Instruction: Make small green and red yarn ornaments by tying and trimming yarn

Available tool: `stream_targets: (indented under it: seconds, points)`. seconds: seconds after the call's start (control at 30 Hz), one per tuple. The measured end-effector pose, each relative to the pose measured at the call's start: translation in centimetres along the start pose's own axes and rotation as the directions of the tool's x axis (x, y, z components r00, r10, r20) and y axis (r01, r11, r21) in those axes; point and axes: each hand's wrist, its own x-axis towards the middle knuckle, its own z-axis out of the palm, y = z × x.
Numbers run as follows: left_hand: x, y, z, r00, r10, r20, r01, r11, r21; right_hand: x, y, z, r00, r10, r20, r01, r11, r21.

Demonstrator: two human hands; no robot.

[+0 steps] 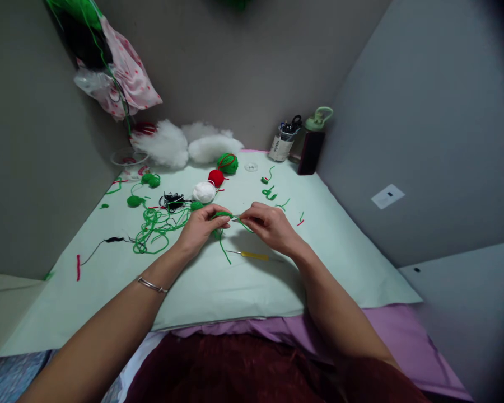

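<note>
My left hand [201, 226] pinches a small green crochet piece [222, 217] above the pale green sheet [344, 252]. A green yarn strand trails down from the piece and leads left to a loose tangle of green yarn [155, 229]. My right hand [269, 224] is closed on a thin metal needle or hook [236, 219] whose tip meets the green piece. A yellow-handled crochet hook [252, 256] lies on the sheet just below my hands.
Behind my hands sit a white yarn ball [204, 191], a red ball [215, 177], a green ball [227, 163], small green pieces [150, 179], black thread [173, 200] and white stuffing [180, 144]. A jar of tools [283, 143] and a bottle [313, 143] stand at the back right.
</note>
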Motion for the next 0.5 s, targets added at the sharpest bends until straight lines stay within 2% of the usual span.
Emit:
stream_targets:
  seconds: [0.23,0.4,0.5]
  points:
    - [0.1,-0.2,0.0,0.999,-0.017,0.037,0.017,1.0,-0.017,0.0,-0.1,0.3,1.0,0.017,0.005,-0.017,0.999,0.042]
    - [0.0,-0.2,-0.1,0.989,-0.084,0.121,0.095,0.992,-0.082,0.2,-0.3,0.8,0.998,0.057,-0.023,-0.052,0.978,0.204]
    - [-0.1,0.2,0.0,0.989,-0.084,0.125,0.096,0.991,-0.09,0.3,-0.4,1.1,0.995,0.086,-0.044,-0.07,0.956,0.286]
